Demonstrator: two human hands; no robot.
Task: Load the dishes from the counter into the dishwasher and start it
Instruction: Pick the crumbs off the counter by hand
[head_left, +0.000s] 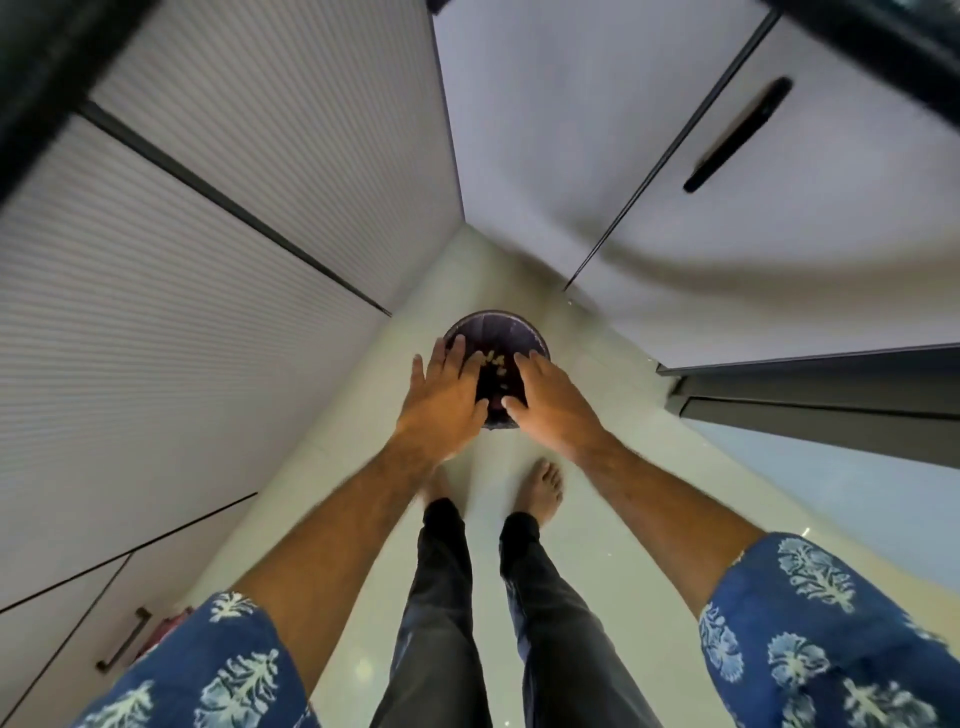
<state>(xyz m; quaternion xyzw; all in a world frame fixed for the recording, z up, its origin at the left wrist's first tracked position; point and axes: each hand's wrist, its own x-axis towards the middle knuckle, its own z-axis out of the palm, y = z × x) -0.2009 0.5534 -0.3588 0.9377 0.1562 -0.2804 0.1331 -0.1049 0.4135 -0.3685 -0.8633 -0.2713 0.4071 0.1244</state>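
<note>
A: Pale glossy floor (587, 525) runs between white cabinets: ribbed fronts (171, 270) on the left, smooth doors (582, 156) far and right, one with a dark handle (737, 136). A second handle (123, 640) shows low on the near left.

B: And the hands?

A: Both reach down over a dark purple bin (498, 332) standing on the floor in the far corner. The left hand (445, 396) lies flat, fingers straight and a little spread, thumb out to the left, over the bin's left side. The right hand (551, 397) is also spread out flat, fingers pointing far, over the right side.

B: Gripping anything?

A: Neither curls round a thing. Between them hangs a dark dish (493, 387), seemingly pressed between the palms, though blur hides the contact. Small pale scraps (492, 360) show just above it, over the bin's mouth.

B: Further out?

A: Bare forearms lead back to blue sleeves (831, 629) with a white leaf print. Below the hands, bare feet (543, 488) and dark trousers (441, 623) stand on the floor. On the right a dark panel (831, 415) juts out at the edge of the white doors. Black counter edges cross the top corners.
</note>
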